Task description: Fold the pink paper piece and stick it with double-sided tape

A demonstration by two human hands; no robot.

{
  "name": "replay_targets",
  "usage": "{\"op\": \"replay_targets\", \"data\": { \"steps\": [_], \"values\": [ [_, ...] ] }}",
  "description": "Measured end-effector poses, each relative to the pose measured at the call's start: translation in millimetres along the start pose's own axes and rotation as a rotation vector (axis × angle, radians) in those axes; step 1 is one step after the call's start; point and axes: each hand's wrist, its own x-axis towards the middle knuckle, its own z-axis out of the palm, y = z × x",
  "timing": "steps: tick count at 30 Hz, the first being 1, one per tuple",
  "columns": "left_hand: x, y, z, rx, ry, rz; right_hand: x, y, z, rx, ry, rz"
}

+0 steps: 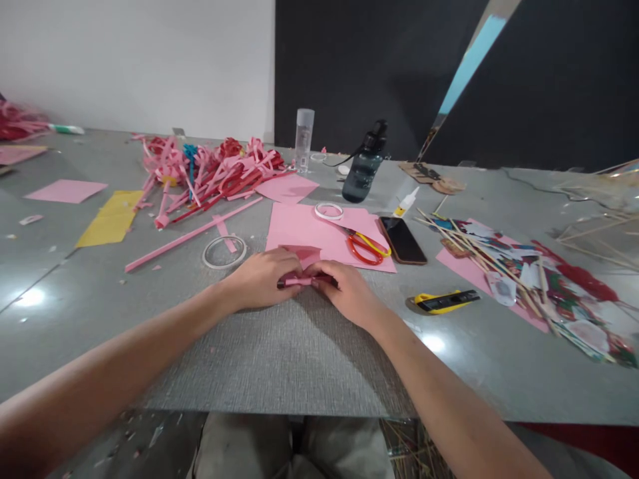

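Observation:
My left hand (264,278) and my right hand (342,289) meet at the middle of the table, both with fingers closed on a small rolled piece of pink paper (298,282). Part of the roll is hidden behind my fingers. Just beyond lie pink paper sheets (299,226), bearing a pair of scissors with red and yellow handles (367,247) and a roll of white tape (329,211). Another tape roll (224,252) rests by my left wrist, near a long pink paper stick (192,235).
Pink and red paper flowers (214,169) are heaped at the back left, beside yellow paper (110,218). A dark bottle (364,163), a clear bottle (303,140), a glue bottle (406,202) and a phone (402,239) stand or lie beyond. Rightward are a yellow cutter (444,302) and sticks with scraps (529,279).

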Motion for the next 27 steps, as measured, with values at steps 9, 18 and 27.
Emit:
{"op": "replay_targets", "data": {
  "steps": [9, 18, 27],
  "values": [
    [0.5, 0.5, 0.8, 0.051, -0.01, 0.062, -1.0, 1.2, -0.1, -0.079, 0.003, -0.034],
    [0.4, -2.7, 0.7, 0.076, 0.005, 0.086, -1.2, 2.4, -0.1, -0.074, -0.009, 0.001],
    [0.4, -7.5, 2.0, 0.104, 0.0, 0.137, -2.6, 2.1, 0.6, -0.107, 0.011, 0.021]
  ]
}}
